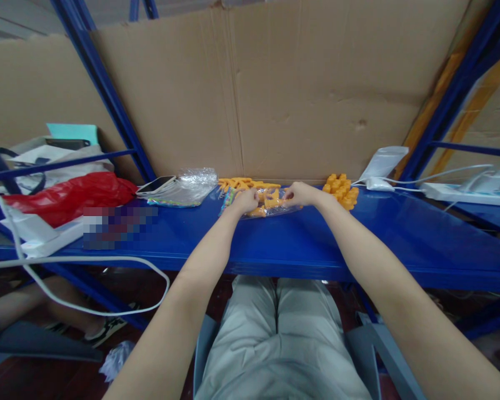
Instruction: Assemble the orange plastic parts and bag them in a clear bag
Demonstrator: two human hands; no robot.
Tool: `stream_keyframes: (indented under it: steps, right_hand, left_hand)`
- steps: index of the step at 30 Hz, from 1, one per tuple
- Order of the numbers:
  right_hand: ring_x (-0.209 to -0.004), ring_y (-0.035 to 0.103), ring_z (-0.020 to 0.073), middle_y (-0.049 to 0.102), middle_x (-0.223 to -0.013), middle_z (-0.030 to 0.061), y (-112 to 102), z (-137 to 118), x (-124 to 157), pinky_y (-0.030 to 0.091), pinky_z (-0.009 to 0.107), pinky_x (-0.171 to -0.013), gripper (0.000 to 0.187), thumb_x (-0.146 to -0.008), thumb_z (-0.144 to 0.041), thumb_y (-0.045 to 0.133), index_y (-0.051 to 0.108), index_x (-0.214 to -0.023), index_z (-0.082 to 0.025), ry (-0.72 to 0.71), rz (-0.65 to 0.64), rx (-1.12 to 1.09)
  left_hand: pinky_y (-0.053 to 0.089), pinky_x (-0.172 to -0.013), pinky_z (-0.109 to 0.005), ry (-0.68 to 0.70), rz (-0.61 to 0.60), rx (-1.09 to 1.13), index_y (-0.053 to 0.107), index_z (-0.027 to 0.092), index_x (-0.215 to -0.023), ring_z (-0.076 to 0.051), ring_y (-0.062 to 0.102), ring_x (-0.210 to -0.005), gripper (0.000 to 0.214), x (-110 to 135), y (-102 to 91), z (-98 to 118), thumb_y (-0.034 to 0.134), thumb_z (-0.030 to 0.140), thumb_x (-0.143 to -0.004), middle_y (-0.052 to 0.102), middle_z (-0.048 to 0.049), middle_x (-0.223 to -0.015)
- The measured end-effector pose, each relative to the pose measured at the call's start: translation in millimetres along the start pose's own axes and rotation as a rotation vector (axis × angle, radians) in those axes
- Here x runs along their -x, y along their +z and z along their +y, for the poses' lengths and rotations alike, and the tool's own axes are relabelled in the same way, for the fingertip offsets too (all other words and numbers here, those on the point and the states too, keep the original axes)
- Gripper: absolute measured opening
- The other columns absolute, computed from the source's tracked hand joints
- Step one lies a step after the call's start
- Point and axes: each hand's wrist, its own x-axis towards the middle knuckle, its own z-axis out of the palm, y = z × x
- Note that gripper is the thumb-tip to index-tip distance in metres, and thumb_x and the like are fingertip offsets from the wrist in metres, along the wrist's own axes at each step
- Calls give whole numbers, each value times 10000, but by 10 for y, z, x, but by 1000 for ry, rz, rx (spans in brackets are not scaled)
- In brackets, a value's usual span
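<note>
A clear plastic bag (pixel 270 210) with orange plastic pieces inside lies on the blue shelf top in front of me, a colourful printed strip at its left end. My left hand (pixel 245 201) is closed on the bag's left part. At the other end, my right hand (pixel 299 194) pinches the bag's edge with bent fingers. Behind the bag runs a row of loose orange pieces (pixel 241 183). Just right of my right hand stands a cluster of knobbly orange pieces (pixel 341 190). The exact shape of the bagged pieces is too small to tell.
To the left lie a stack of clear plastic bags (pixel 191 188), a phone (pixel 160 184) and a red plastic bag (pixel 75 195). White power strips (pixel 462 193) and cables sit at both sides. Cardboard (pixel 283 89) closes the back, between blue metal posts (pixel 108 94). A person's leg shows lower left.
</note>
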Motion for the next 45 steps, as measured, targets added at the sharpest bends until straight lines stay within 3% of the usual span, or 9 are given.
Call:
stream_keyframes:
  steps: [8, 16, 21, 27, 33, 38, 45]
  right_hand:
    - [-583, 516, 109, 641, -619, -4, 123, 113, -75, 390, 230, -585, 160, -672, -185, 637, 762, -744, -117, -24, 143, -296]
    - [-564, 486, 99, 640, -611, -8, 215, 74, -119, 371, 232, -573, 159, -709, -261, 672, 771, -724, -138, -72, 118, -372]
    - [-608, 512, 112, 679, -669, -1, 296, 79, -174, 376, 235, -596, 183, -698, -277, 707, 789, -786, -140, -65, 118, -341]
    - [-616, 534, 112, 645, -663, -22, 338, 9, -192, 400, 226, -613, 165, -691, -227, 702, 757, -823, -145, -45, 145, -360]
    - [-712, 601, 138, 679, -739, -10, 319, -58, -160, 472, 248, -699, 129, -651, -161, 691, 721, -775, -142, -65, 119, -550]
    - [-770, 656, 148, 737, -857, 36, 313, -78, -128, 535, 253, -736, 273, -640, -57, 623, 725, -873, -153, 50, 103, -862]
    - [-909, 672, 153, 746, -909, 32, 385, -124, -166, 537, 238, -838, 405, -588, 77, 520, 709, -850, -168, 171, 174, -1034]
  left_hand:
    - [457, -852, -327, -81, 140, 122, 648, 150, -966, -234, 636, -922, 229, -40, 6, -9, 462, 274, -918, 713, -120, -972]
    - [400, -656, -264, 210, 124, 228, 700, 127, -839, -162, 555, -687, 352, 18, -149, 54, 474, 395, -868, 648, -29, -713]
    - [385, -636, -254, 210, 117, 167, 738, 129, -844, -150, 552, -672, 245, 44, -180, 85, 581, 309, -788, 678, -35, -725]
    - [371, -605, -245, 218, 156, 165, 750, 137, -883, -145, 551, -654, 288, 51, -174, 128, 550, 335, -820, 695, -40, -728]
    - [379, -643, -258, 206, 191, 140, 748, 134, -881, -155, 551, -685, 263, 86, -197, 177, 553, 299, -821, 691, -51, -758]
    - [365, -632, -263, 193, 185, 127, 746, 122, -886, -156, 540, -670, 277, 104, -223, 194, 547, 304, -823, 669, -48, -731]
    - [372, -643, -260, 208, 175, 94, 748, 132, -894, -158, 549, -694, 263, 102, -221, 196, 566, 311, -829, 693, -61, -777]
